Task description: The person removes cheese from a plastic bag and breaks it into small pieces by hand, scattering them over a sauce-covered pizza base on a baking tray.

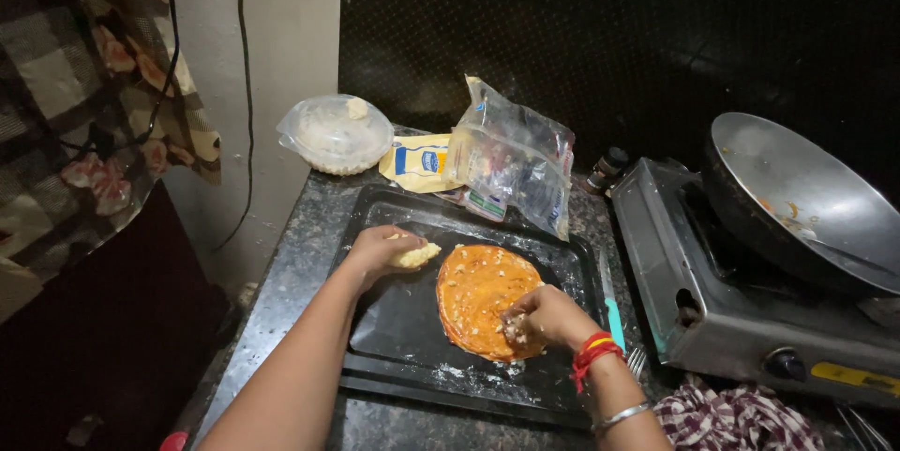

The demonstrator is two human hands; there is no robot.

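Observation:
A round flat dough base (480,296) covered in orange sauce lies on a black baking tray (403,329). My left hand (380,249) rests on the tray to the left of the base, closed around a pale lump of cheese (415,255). My right hand (547,318), with red threads and a metal bangle at the wrist, presses its fingertips with white crumbs onto the base's near right edge.
Behind the tray stand a lidded plastic bowl (336,135), a yellow packet (415,162) and a clear plastic bag (514,158). A gas stove (741,310) with a dark pan (804,198) sits to the right. A checked cloth (736,418) lies in front of the stove.

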